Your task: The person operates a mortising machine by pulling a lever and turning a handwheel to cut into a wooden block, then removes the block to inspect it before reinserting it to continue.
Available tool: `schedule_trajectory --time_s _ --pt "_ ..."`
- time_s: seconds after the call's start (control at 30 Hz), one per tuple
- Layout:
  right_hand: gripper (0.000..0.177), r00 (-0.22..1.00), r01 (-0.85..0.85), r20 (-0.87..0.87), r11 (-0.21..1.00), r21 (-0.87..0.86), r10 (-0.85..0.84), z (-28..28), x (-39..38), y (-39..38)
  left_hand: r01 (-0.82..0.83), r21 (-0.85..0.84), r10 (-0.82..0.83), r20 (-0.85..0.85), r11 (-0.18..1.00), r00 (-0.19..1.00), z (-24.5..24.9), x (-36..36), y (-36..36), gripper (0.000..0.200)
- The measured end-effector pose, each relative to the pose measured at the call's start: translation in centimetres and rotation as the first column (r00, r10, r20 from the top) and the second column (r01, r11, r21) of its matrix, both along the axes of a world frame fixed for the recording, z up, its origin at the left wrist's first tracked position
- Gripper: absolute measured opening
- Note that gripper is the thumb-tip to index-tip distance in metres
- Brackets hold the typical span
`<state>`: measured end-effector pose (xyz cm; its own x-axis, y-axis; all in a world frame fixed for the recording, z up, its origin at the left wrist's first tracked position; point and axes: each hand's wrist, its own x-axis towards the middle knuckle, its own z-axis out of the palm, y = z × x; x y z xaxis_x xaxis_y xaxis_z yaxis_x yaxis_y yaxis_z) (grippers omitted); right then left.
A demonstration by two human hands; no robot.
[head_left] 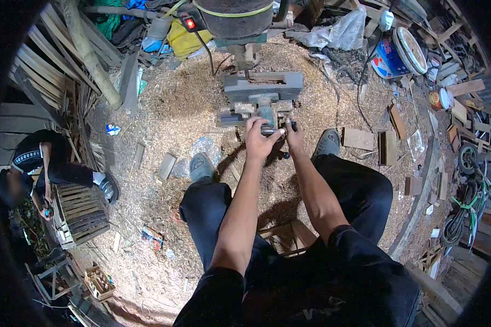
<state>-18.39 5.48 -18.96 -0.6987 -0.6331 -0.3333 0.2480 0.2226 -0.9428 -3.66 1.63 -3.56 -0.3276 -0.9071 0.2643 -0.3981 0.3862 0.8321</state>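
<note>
Both my hands work the controls of a floor-standing drilling machine that looks like a mortiser. My left hand [261, 140] closes over a dark handle [268, 131] at the front of the machine's carriage [265, 109]. Just to its right, my right hand [295, 139] is curled at a black knob [293, 126]; its fingers are partly hidden. Beyond the hands, a grey wooden block [234, 83] lies crosswise on the carriage, with a long slot cut in its face. The tool bit [246, 74] reaches down to the block from the motor [234, 19] above.
Wood shavings [163, 103] cover the floor. Wood blocks [358, 139] lie at the right, near a paint bucket [401, 54] and a green motorbike [466, 204]. A lit red switch [190, 23] hangs by the motor. At left, another person [54, 169] crouches beside a slatted wooden piece [82, 212].
</note>
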Motion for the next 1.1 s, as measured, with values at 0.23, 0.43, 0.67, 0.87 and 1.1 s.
schedule_trajectory --time_s 0.23,0.43,0.67,0.87,1.1 --pt "0.050 0.987 0.157 0.012 0.988 0.012 -0.157 0.4 0.7 -0.5 -0.167 0.020 0.165 0.073 0.986 0.984 0.6 -0.3 1.6 0.051" --pt "0.045 0.972 0.212 0.103 0.977 -0.018 -0.210 2.6 1.0 -0.5 -0.164 -0.033 0.166 0.057 0.986 0.985 0.7 -0.3 1.4 0.052" --pt "0.043 0.958 0.183 0.229 0.983 -0.032 -0.171 4.1 1.5 -0.1 -0.170 -0.056 0.172 0.033 0.984 0.985 0.5 -0.4 1.6 0.052" --pt "0.051 0.847 0.183 0.521 0.978 -0.101 -0.105 4.0 0.7 -0.3 -0.159 -0.033 0.160 0.043 0.987 0.986 0.3 -0.1 1.5 0.052" --pt "0.067 0.937 0.256 -0.331 0.864 0.433 -0.111 3.4 0.5 -2.0 -0.132 -0.054 0.134 0.033 0.990 0.990 0.1 0.0 1.4 0.045"
